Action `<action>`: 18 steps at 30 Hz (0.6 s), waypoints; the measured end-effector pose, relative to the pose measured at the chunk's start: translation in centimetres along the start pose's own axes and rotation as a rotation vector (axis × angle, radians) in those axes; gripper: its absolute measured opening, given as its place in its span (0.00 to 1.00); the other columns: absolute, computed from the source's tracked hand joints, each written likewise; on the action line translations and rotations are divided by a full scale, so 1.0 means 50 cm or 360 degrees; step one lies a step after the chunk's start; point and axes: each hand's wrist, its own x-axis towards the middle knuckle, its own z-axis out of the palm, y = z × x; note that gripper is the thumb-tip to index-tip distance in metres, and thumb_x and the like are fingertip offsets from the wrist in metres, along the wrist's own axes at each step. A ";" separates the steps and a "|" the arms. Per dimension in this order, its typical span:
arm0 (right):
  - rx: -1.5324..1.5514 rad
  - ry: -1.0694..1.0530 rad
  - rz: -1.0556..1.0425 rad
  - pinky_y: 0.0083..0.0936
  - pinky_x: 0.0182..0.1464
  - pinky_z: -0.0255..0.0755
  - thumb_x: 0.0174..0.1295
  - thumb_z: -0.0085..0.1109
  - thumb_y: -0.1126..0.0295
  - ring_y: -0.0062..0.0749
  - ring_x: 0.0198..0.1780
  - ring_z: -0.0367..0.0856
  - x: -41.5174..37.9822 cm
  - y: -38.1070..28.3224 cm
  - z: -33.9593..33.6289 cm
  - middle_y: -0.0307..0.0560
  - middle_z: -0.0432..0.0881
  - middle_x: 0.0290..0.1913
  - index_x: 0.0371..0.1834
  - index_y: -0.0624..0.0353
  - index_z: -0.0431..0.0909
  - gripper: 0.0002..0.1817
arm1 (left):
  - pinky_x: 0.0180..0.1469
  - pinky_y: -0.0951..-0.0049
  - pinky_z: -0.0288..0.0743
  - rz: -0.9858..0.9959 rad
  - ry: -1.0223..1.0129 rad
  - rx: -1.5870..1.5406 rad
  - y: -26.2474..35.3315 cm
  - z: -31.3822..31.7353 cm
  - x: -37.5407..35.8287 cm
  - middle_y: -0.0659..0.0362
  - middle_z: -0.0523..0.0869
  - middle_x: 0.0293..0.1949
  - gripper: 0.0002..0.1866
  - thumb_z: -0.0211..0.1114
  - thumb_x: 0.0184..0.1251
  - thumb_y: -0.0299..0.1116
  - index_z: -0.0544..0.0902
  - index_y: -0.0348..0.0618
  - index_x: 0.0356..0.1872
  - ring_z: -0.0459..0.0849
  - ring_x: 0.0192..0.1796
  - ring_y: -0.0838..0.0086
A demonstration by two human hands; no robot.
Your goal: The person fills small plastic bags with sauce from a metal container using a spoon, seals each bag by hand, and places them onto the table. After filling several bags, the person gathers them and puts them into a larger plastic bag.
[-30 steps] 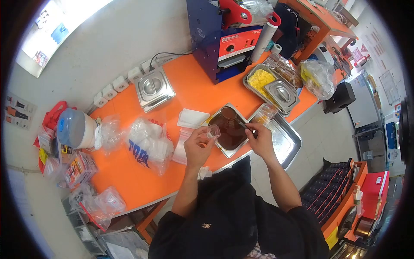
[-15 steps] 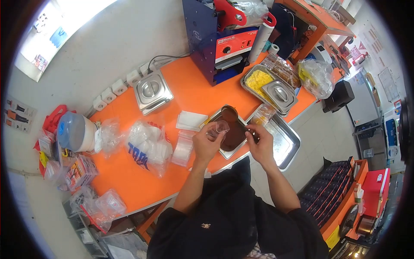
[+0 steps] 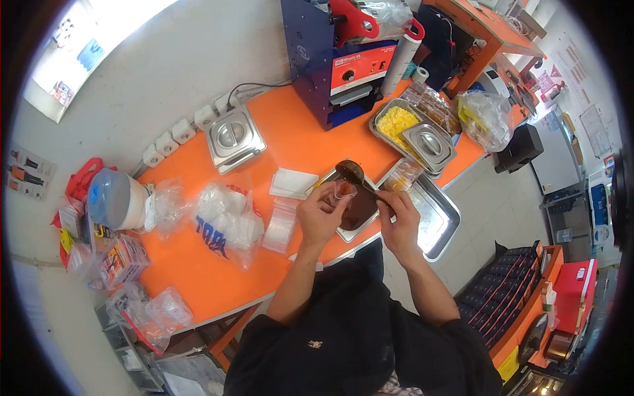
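My left hand (image 3: 319,216) pinches a small clear plastic cup (image 3: 343,191) above a metal pan (image 3: 351,238) of dark brown sauce (image 3: 360,210). Reddish-brown sauce shows inside the cup. With my right hand (image 3: 400,221) I grip the handle of a ladle (image 3: 349,172), whose bowl is tilted beside the cup's far rim. White paper sheets (image 3: 292,183) and a stack of clear plastic bags or lids (image 3: 279,226) lie left of the pan.
A steel tray (image 3: 441,239) stands right of the pan. Behind it are a pan of yellow food (image 3: 396,123) and a steel lid (image 3: 428,144). A blue-and-red sealing machine (image 3: 360,72) stands at the back. A lidded steel container (image 3: 232,135) and a plastic bag (image 3: 228,221) sit leftward.
The ladle's bowl has tipped toward the cup, and reddish-brown sauce now shows in the cup, which looked clear before. My right hand has turned slightly.
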 end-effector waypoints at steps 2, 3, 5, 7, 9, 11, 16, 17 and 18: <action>0.0009 -0.0006 -0.0013 0.32 0.38 0.76 0.62 0.67 0.79 0.42 0.36 0.83 -0.005 0.009 0.001 0.51 0.81 0.38 0.49 0.59 0.85 0.12 | 0.25 0.82 0.76 0.0038 -0.0088 0.0014 0.007 -0.002 0.000 0.50 0.92 0.41 0.22 0.77 0.61 0.26 0.82 0.28 0.55 0.88 0.25 0.81; 0.0017 -0.0012 -0.0028 0.32 0.37 0.76 0.62 0.67 0.78 0.42 0.36 0.83 -0.005 0.014 0.000 0.51 0.81 0.36 0.49 0.60 0.85 0.12 | 0.25 0.82 0.76 0.0049 -0.0076 0.0005 0.007 -0.002 0.001 0.50 0.92 0.41 0.22 0.77 0.61 0.26 0.82 0.28 0.55 0.88 0.25 0.81; 0.0080 -0.0047 0.0069 0.31 0.37 0.76 0.62 0.67 0.77 0.43 0.35 0.83 -0.010 0.015 0.001 0.51 0.82 0.35 0.49 0.60 0.85 0.12 | 0.25 0.83 0.77 -0.0025 -0.0040 -0.0053 0.001 -0.004 -0.005 0.49 0.91 0.44 0.22 0.77 0.61 0.25 0.81 0.28 0.55 0.88 0.26 0.80; 0.0147 -0.0082 0.0180 0.30 0.37 0.76 0.62 0.67 0.77 0.43 0.35 0.83 -0.015 0.026 0.009 0.51 0.82 0.34 0.48 0.60 0.85 0.11 | 0.25 0.83 0.75 -0.0046 0.0025 -0.0097 -0.001 -0.001 -0.010 0.51 0.92 0.42 0.21 0.78 0.59 0.26 0.83 0.31 0.53 0.88 0.26 0.80; 0.0255 0.0037 0.0294 0.30 0.35 0.75 0.62 0.67 0.76 0.43 0.32 0.82 -0.021 0.059 0.031 0.50 0.82 0.32 0.49 0.60 0.85 0.12 | 0.25 0.82 0.74 -0.0074 0.0088 -0.0137 -0.009 -0.003 -0.017 0.53 0.93 0.40 0.21 0.80 0.57 0.27 0.84 0.34 0.51 0.88 0.25 0.81; 0.0061 -0.0062 0.0273 0.31 0.38 0.75 0.61 0.68 0.75 0.43 0.35 0.82 -0.023 0.096 0.039 0.50 0.83 0.36 0.49 0.60 0.85 0.13 | 0.24 0.81 0.74 -0.0026 0.0106 -0.0075 -0.022 -0.006 -0.023 0.55 0.93 0.38 0.21 0.80 0.56 0.27 0.84 0.35 0.51 0.87 0.23 0.81; -0.0530 -0.0097 -0.0093 0.38 0.52 0.74 0.58 0.71 0.74 0.46 0.52 0.79 -0.034 0.098 0.058 0.50 0.81 0.51 0.48 0.57 0.85 0.13 | 0.25 0.81 0.74 0.0118 0.0124 0.0094 -0.030 -0.018 -0.037 0.56 0.91 0.34 0.21 0.81 0.55 0.27 0.85 0.38 0.50 0.86 0.24 0.79; -0.0277 -0.0015 -0.0242 0.39 0.55 0.71 0.57 0.72 0.74 0.48 0.57 0.76 -0.029 0.071 0.058 0.50 0.78 0.55 0.46 0.56 0.85 0.13 | 0.26 0.80 0.75 0.0200 0.0120 0.0204 -0.025 -0.020 -0.038 0.56 0.91 0.34 0.21 0.81 0.54 0.27 0.86 0.39 0.49 0.87 0.24 0.78; -0.0024 0.0070 -0.0384 0.41 0.59 0.68 0.55 0.72 0.74 0.51 0.61 0.73 -0.024 0.052 0.055 0.50 0.76 0.59 0.44 0.55 0.85 0.13 | 0.26 0.80 0.75 0.0187 0.0112 0.0209 -0.020 -0.018 -0.040 0.56 0.91 0.34 0.21 0.81 0.54 0.27 0.86 0.39 0.49 0.87 0.24 0.78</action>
